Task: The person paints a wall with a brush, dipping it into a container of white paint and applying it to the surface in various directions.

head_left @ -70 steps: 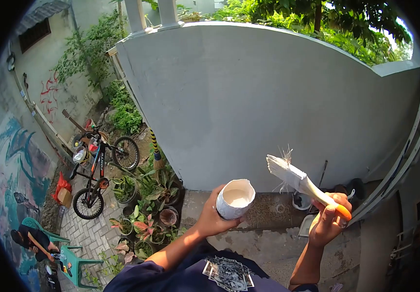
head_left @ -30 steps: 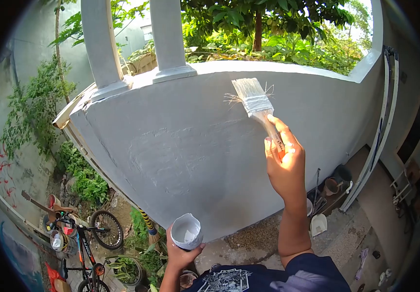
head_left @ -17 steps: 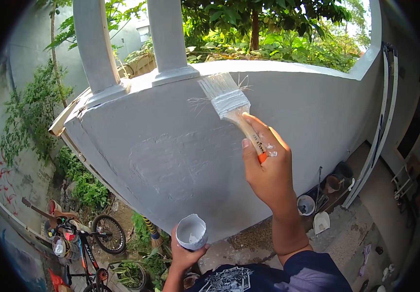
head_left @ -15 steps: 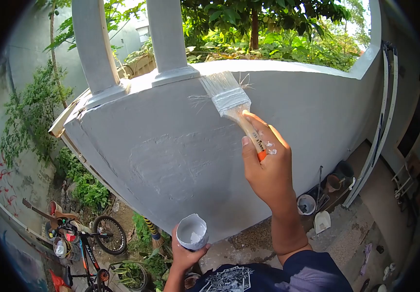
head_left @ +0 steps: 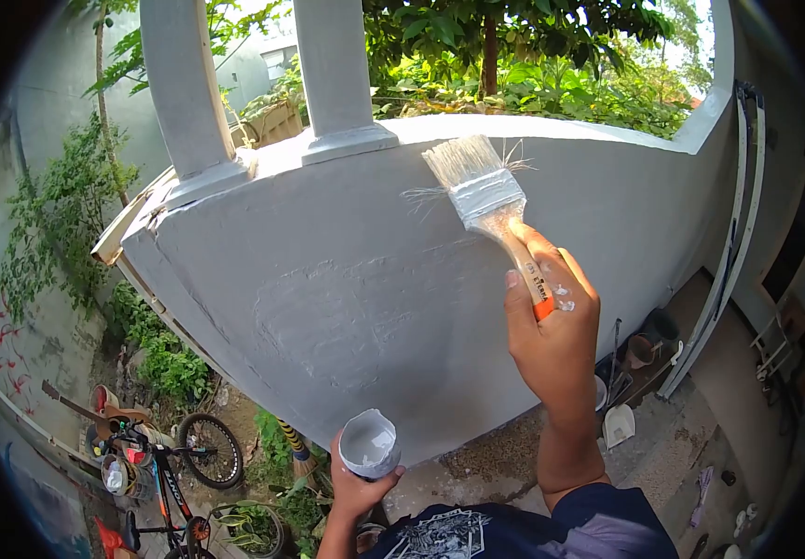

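Here I am at the grey wall (head_left: 607, 242), my right hand (head_left: 552, 326) closed around the wooden handle of the paintbrush (head_left: 486, 191), thumb on one side, fingers on the other, the orange band showing by my palm. The brush is up in front of the wall's upper part, bristles angled up and to the left, just short of the wall's top edge; whether they're touching the surface, I can't tell. Stray bristles stick out on both sides, and there are white smears on my hand.

Down below, my left hand (head_left: 359, 484) is wrapped around the cup (head_left: 370, 443), rough-rimmed, pale paint inside, held in front of the wall's lower edge. Raised, uneven ridges run across the wall's face between cup and brush.

Up on the wall's top, at its left end, stand two pillars (head_left: 333, 65), with green foliage (head_left: 561, 88) beyond the wall. Off to the wall's lower left, there's the bicycle (head_left: 174, 494); by its foot on the right, a white dustpan (head_left: 619, 426) on the ground.
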A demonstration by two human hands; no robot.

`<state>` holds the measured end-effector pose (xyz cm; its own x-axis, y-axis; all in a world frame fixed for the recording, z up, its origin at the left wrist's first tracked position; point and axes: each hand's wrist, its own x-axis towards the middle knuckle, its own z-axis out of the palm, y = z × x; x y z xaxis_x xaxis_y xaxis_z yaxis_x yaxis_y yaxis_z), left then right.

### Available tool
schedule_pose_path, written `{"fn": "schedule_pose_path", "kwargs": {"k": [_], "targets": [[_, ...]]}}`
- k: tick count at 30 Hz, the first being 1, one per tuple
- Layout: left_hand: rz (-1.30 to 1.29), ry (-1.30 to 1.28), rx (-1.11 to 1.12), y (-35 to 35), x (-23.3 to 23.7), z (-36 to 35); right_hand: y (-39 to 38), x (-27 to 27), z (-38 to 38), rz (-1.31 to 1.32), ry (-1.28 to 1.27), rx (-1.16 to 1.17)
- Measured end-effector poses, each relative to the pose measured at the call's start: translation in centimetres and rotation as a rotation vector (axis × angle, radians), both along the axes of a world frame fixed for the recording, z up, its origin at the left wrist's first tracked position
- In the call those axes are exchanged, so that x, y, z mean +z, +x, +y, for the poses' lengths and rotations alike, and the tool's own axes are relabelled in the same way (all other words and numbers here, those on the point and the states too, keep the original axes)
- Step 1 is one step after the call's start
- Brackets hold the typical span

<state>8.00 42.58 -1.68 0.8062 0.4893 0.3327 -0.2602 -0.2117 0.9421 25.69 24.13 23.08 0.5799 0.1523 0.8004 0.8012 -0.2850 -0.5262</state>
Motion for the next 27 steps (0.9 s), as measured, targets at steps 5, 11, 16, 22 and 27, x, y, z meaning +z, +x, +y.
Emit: {"fn": "schedule_pose_path", "kwargs": {"k": [5,11,16,22,27], "targets": [[0.026,0.027,0.012,0.0,-0.2,0.2,0.7,0.0,-1.0,-0.056,0.046,-0.099],[0.014,0.051,-0.014,0.8,-0.7,0.4,-0.9,0.6,0.7,-0.045,-0.001,0.039],[0.010,0.041,-0.020,0.9,-0.8,0.3,0.1,0.4,2.5,-0.036,-0.069,0.071],[-0.002,0.018,0.004,0.5,-1.1,0.9,-1.3,-0.1,-1.2,0.046,0.049,-0.059],[0.033,0.019,-0.012,0.8,-1.2,0.9,1.0,0.0,-2.6,0.071,0.186,-0.016]]}}
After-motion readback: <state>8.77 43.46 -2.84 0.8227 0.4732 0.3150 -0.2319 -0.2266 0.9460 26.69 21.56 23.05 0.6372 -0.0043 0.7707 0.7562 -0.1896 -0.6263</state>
